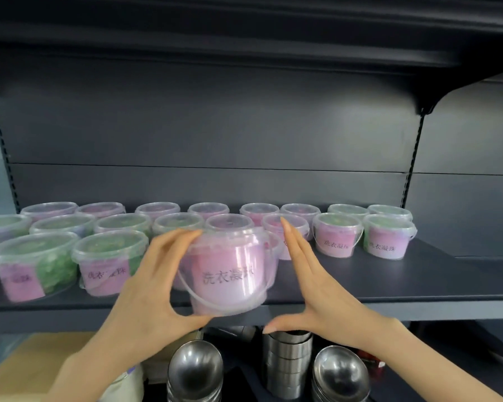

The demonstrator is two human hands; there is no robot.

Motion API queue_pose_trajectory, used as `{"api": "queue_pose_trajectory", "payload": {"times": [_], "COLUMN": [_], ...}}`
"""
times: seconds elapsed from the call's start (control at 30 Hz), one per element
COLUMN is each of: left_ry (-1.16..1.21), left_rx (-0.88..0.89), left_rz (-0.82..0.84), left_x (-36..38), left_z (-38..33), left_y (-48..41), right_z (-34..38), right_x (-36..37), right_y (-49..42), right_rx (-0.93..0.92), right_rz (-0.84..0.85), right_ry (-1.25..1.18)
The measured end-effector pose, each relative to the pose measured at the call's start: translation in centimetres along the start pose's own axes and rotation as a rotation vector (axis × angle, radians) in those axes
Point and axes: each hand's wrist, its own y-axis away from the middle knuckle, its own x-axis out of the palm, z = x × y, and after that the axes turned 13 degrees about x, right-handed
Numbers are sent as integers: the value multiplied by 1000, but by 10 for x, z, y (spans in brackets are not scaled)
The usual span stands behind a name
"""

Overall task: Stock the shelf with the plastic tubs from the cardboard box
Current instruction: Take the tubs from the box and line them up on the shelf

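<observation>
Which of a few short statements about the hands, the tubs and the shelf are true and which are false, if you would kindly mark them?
1. The left hand grips the pink-labelled tub at the front edge of the shelf. True.
2. The right hand grips a second tub. False: it is open, fingers straight, beside the same tub.
3. The shelved tubs stand without lids. False: each one that shows clearly has a clear lid on.
4. Metal bowls sit below the shelf. True.
</observation>
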Motion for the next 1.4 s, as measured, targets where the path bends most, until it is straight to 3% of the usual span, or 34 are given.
{"api": "queue_pose_trajectory", "payload": {"times": [0.1, 0.23, 0.47, 0.7, 0.8, 0.97, 1.27, 1.4], "left_ry": [-20, -1, 64, 38, -124, -248, -344, -335], "left_rx": [62, 78, 111, 111, 169, -23, -21, -28], "left_rz": [80, 76, 84, 156, 189, 225, 180, 114], "left_x": [11, 19, 25, 36, 41, 47, 48, 49], "left_z": [-3, -3, -3, 3, 24, 79, 89, 90], "left_y": [-3, -2, 2, -16, -23, -13, -4, -1], "right_z": [13, 13, 16, 5, -9, -46, -114, -126], "right_x": [-8, -16, -21, -27, -34, -48, -21, -10], "right_y": [0, 6, 21, 16, 14, 16, 20, 17], "right_rx": [-63, -23, -124, -102, -109, 25, 216, 262], "right_rz": [-55, -28, -128, -202, -239, -300, -234, -288], "right_ry": [12, 21, 107, 196, 275, 179, 254, 261]}}
